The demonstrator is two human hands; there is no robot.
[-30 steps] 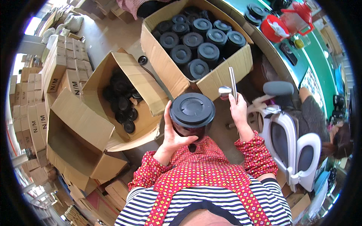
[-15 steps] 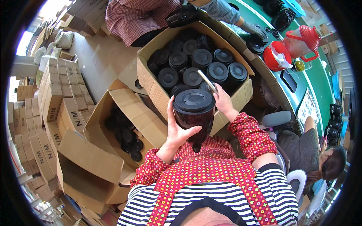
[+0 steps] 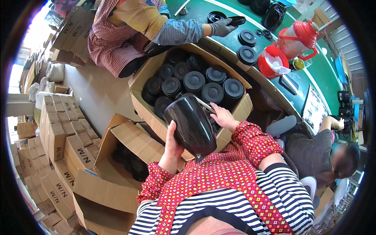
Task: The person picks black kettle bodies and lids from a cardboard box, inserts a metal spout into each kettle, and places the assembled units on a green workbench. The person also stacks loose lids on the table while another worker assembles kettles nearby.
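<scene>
A glossy black jug is tilted on its side in front of my chest, its narrow tip pointing down toward my apron. My left hand grips its left side, thumb up along the body. At its upper right, my right hand is closed on the pale metal-looking handle. Just beyond the jug stands an open cardboard box, holding several black pieces with round ridged tops. The jug hides the box's near corner and part of its contents.
A second open carton with dark parts lies at left, near stacked cartons. At the green table, a co-worker's gloved hand holds a black ring-shaped part. A red bucket and red-topped jug stand there; another person sits right.
The jug has tipped over, so its lidded top no longer faces up and its glossy side shows. My hands still hold it. The co-worker's gloved hand has moved left and lifted a black part.
</scene>
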